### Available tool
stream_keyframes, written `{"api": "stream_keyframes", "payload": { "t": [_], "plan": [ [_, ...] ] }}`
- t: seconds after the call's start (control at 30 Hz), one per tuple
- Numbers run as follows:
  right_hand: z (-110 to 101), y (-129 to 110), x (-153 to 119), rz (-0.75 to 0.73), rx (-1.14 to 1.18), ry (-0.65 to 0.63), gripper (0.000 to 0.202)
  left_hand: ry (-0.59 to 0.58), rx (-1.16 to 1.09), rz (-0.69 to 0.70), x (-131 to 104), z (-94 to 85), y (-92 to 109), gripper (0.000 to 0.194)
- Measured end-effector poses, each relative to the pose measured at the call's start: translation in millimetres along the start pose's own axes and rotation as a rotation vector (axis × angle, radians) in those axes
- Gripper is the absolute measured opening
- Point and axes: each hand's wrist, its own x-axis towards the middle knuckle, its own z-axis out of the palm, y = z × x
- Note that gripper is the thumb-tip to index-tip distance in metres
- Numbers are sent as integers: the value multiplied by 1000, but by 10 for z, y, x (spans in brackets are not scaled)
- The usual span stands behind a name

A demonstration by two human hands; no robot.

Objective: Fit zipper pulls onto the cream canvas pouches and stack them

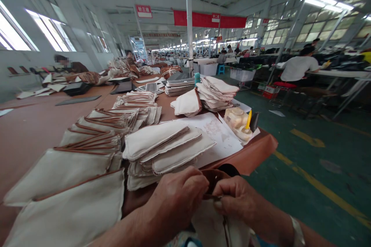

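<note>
At the bottom centre, my left hand (176,197) is closed, its fingers pinching the brown upper edge of a cream fabric piece (213,222). To its right, my right hand (243,202) pinches the same piece near a dark seam, thumb on top. The two hands are a short gap apart, and brown material shows between them. Just beyond them lies a stack of cream pouches (171,142) on the brown table (34,123). Long overlapping rows of cream pouches with brown edges (75,200) stretch along the left.
Another cream pile (217,90) stands farther back beside a teal bottle (197,78). A container with a yellow-handled tool (248,119) sits on white paper (214,129) near the table's right corner. A person (300,63) sits at the right; another (72,65) is at the far left.
</note>
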Motion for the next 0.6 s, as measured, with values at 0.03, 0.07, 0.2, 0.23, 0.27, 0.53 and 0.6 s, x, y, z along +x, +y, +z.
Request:
{"api": "stream_keyframes", "payload": {
  "t": [0.03,0.07,0.2,0.23,0.27,0.53,0.6],
  "plan": [
    [-4,-9,-1,1,1,-6,25,-24,-8,17,-21,4,35,21],
    [-4,-7,-2,3,4,-3,26,-59,-2,20,-36,18,60,20],
    [2,60,-18,27,1,32,24,-213,101,21,-68,147,48,10],
    [3,75,-25,28,-2,38,23,-241,130,33,-73,179,30,9],
    [3,85,-32,24,-5,40,22,-261,158,46,-77,202,16,8],
    [59,33,-40,-2,-116,53,17,-324,259,40,-32,190,99,11],
    [69,30,-24,13,-107,42,17,-352,298,38,-24,215,132,9]
  ]
}}
